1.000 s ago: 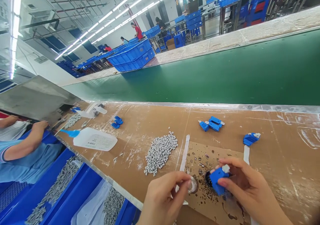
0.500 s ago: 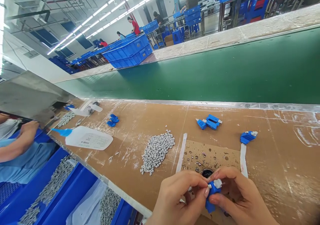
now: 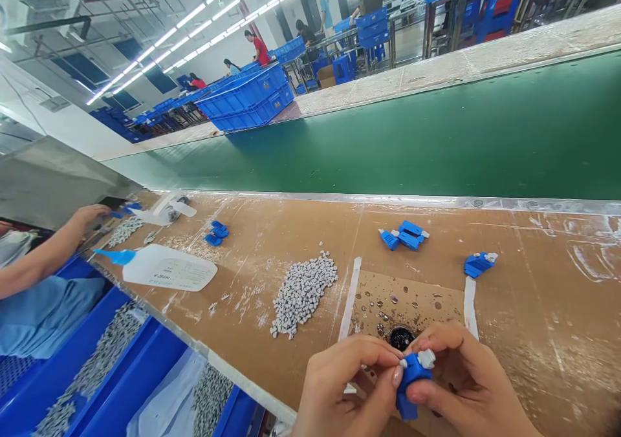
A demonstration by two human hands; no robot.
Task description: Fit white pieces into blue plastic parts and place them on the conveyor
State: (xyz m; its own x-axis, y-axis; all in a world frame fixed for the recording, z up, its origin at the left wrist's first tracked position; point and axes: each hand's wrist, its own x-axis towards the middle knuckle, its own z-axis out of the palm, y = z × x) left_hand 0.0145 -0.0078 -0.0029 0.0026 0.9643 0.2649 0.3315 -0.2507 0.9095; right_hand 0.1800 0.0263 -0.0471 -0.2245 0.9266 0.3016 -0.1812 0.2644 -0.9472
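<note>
In front of me, a blue plastic part (image 3: 410, 385) with a pale grey block on its upper right corner is gripped by my right hand (image 3: 468, 375), thumb on its side and fingers behind. My left hand (image 3: 352, 382) is closed in a pinch at the part's upper left, fingertips around a small grey-white piece (image 3: 403, 363) that touches the blue part. Just behind my fingers sits a small round pot of dark liquid (image 3: 401, 338), on a spotted cardboard sheet (image 3: 412, 288). To the left lies a pile of small grey pieces (image 3: 303, 291).
Several blue parts (image 3: 405, 235) lie beyond the sheet, another blue part (image 3: 479, 264) to the right. A white bottle with blue nozzle (image 3: 167, 267) rests at left. Past the table runs a green belt (image 3: 388, 152). A co-worker's arm (image 3: 58, 243) reaches in; blue bins (image 3: 160, 353) stand below.
The blue part has turned slightly in my hands, its grey block now further right. On the far left, the co-worker's arm has stretched forward toward the blue parts there.
</note>
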